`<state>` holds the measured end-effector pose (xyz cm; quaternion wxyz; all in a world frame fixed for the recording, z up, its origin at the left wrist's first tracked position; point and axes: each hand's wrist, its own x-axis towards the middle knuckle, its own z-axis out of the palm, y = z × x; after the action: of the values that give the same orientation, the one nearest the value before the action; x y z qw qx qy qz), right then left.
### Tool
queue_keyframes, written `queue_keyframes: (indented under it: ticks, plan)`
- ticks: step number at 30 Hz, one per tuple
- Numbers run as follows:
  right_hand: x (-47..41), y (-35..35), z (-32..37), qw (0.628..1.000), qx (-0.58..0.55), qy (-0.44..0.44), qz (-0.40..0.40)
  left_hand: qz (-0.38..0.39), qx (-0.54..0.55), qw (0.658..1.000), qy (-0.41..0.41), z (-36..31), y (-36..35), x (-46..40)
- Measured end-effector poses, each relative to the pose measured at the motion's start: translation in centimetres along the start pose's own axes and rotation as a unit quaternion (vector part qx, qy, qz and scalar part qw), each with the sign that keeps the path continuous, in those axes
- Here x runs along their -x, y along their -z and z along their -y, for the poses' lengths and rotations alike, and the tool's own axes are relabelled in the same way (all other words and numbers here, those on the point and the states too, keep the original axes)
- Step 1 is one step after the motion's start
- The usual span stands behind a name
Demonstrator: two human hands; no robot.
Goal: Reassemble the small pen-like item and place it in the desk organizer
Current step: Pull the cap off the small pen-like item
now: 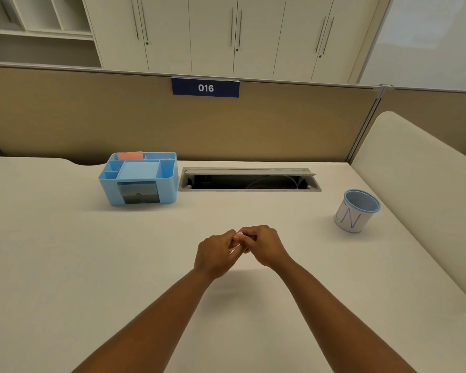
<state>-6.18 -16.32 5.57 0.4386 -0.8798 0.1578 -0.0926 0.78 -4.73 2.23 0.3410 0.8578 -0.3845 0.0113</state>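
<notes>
My left hand (pixel 215 253) and my right hand (pixel 264 244) meet above the middle of the white desk, fingertips pressed together. Between them they pinch a small pale pink pen-like item (pixel 238 235); only a short piece of it shows, the rest is hidden by my fingers. I cannot tell whether it is in one piece or two. The light blue desk organizer (pixel 170 181) stands at the back left of the desk, well away from my hands, with several open compartments, an orange pad and a grey drawer in its front.
A blue mesh pen cup (pixel 357 211) with a white label stands at the right of the desk (pixel 92 265). An open cable tray (pixel 249 180) is sunk into the desk behind my hands. A tan partition runs along the back, a beige panel on the right.
</notes>
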Motion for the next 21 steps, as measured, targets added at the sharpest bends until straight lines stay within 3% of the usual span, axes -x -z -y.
queue_keyframes:
  ticks: [11,16,21]
  plan:
    - [-0.3,0.0,1.3,0.999,0.053,0.0,-0.006,-0.01,0.058,0.996,0.07,0.4,-0.2,0.0]
    - [-0.1,0.9,1.0,0.987,-0.146,-0.068,-0.019,0.042,0.224,0.971,0.073,0.7,-0.3,-0.1]
    - [0.4,1.9,0.1,0.923,-0.364,-0.129,-0.015,0.082,0.304,0.944,0.102,0.6,-0.3,-0.4]
